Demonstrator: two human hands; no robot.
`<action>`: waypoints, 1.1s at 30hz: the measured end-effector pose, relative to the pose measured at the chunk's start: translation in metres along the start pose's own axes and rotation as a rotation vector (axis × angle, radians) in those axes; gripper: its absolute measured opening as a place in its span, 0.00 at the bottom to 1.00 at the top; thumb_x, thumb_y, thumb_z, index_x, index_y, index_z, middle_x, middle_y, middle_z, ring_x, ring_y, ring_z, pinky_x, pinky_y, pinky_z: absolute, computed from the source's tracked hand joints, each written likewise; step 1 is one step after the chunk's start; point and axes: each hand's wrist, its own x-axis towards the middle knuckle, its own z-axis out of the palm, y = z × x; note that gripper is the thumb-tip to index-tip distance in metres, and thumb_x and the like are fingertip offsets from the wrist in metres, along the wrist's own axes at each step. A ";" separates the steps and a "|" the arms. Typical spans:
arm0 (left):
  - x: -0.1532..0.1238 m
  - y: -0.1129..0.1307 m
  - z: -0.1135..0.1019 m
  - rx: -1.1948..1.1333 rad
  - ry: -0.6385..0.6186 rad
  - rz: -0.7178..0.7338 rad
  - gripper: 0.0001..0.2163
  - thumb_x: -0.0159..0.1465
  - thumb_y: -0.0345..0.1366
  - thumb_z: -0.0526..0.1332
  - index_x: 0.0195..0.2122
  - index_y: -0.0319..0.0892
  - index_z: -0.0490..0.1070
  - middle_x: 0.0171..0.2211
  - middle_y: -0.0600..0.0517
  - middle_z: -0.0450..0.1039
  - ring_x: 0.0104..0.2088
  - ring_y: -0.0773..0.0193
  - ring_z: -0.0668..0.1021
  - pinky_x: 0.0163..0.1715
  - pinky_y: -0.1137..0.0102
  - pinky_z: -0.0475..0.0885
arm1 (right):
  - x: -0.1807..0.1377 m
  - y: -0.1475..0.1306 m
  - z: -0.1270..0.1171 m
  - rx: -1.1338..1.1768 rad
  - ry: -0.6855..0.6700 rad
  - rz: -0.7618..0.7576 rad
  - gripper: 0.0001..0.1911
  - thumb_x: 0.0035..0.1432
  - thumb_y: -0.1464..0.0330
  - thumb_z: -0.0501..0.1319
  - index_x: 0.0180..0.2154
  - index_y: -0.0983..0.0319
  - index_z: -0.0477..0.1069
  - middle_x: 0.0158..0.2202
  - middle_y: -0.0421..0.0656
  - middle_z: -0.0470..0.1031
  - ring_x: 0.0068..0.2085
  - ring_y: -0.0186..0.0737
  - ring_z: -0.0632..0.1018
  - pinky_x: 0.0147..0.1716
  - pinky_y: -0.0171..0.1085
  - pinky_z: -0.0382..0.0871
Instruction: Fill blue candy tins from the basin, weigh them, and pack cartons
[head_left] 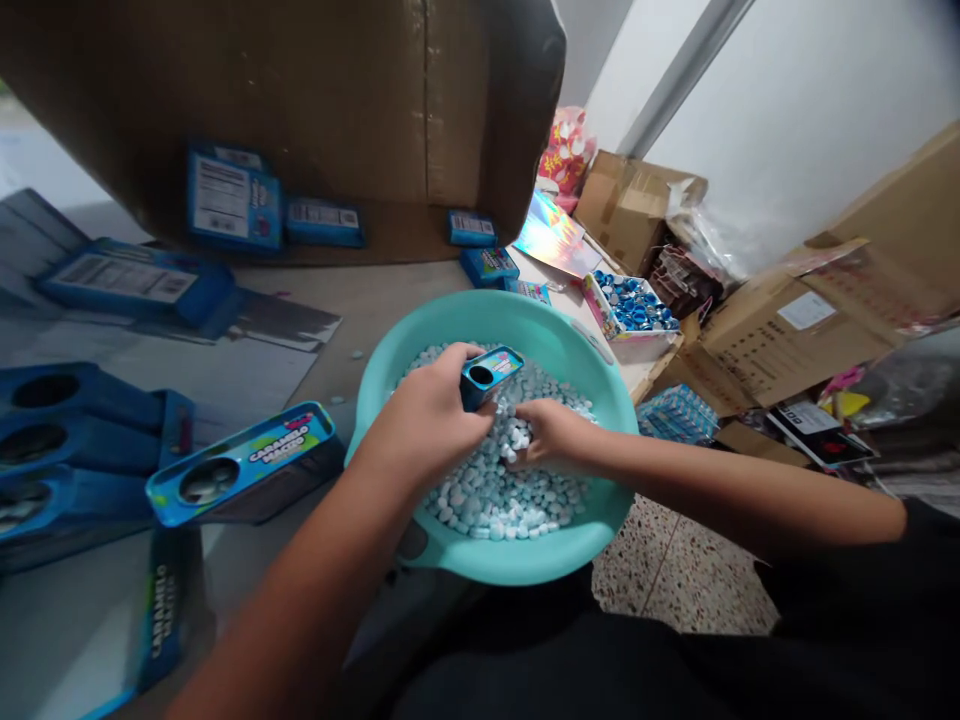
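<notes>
A turquoise plastic basin (506,565) holds a heap of small pale blue and white candies (480,505). Over the heap, my left hand (431,415) is closed around a blue candy tin (491,372), which is tilted with its round dark opening facing up. My right hand (551,435) dips into the heap beside the tin, its fingers curled around some of the candies. To the left of my arm lies another blue tin (277,450) labelled "CARAMELO MACIZO", with candies showing through its round hole.
More blue tins (75,440) stand at the left. Behind the basin, a large cardboard box (337,110) lies open with several tins in it. A small box of blue caps (634,305) sits back right. Cartons (795,320) stand against the wall.
</notes>
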 end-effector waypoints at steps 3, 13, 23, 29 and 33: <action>-0.001 0.000 0.000 0.009 -0.015 -0.003 0.21 0.57 0.38 0.63 0.52 0.45 0.68 0.41 0.49 0.79 0.40 0.54 0.80 0.37 0.64 0.72 | -0.012 -0.006 -0.006 -0.001 0.033 -0.017 0.08 0.47 0.68 0.70 0.31 0.63 0.76 0.21 0.35 0.68 0.25 0.32 0.68 0.25 0.32 0.58; -0.003 -0.001 -0.004 -0.092 -0.151 0.141 0.20 0.56 0.32 0.62 0.51 0.49 0.70 0.42 0.53 0.79 0.40 0.58 0.80 0.38 0.65 0.73 | 0.004 -0.053 -0.040 0.824 0.520 -0.234 0.16 0.51 0.53 0.63 0.31 0.57 0.64 0.25 0.37 0.67 0.24 0.33 0.69 0.22 0.35 0.63; -0.003 -0.002 0.000 -0.059 -0.131 0.189 0.17 0.57 0.32 0.61 0.48 0.46 0.71 0.45 0.49 0.78 0.46 0.52 0.79 0.45 0.60 0.72 | 0.039 -0.069 -0.026 1.023 0.668 -0.177 0.14 0.55 0.55 0.56 0.31 0.57 0.57 0.28 0.38 0.61 0.33 0.39 0.74 0.30 0.37 0.68; -0.002 -0.002 -0.001 -0.089 -0.129 0.202 0.17 0.56 0.30 0.60 0.48 0.47 0.71 0.46 0.48 0.78 0.46 0.51 0.78 0.45 0.59 0.72 | 0.034 -0.068 -0.028 1.006 0.606 -0.193 0.13 0.52 0.59 0.59 0.29 0.58 0.57 0.27 0.37 0.62 0.32 0.37 0.75 0.32 0.37 0.69; -0.002 -0.002 -0.001 -0.094 -0.135 0.193 0.18 0.56 0.31 0.60 0.49 0.46 0.71 0.47 0.47 0.78 0.48 0.50 0.78 0.47 0.58 0.72 | 0.032 -0.070 -0.029 0.922 0.616 -0.195 0.12 0.52 0.58 0.56 0.30 0.57 0.55 0.28 0.38 0.63 0.35 0.40 0.76 0.33 0.39 0.69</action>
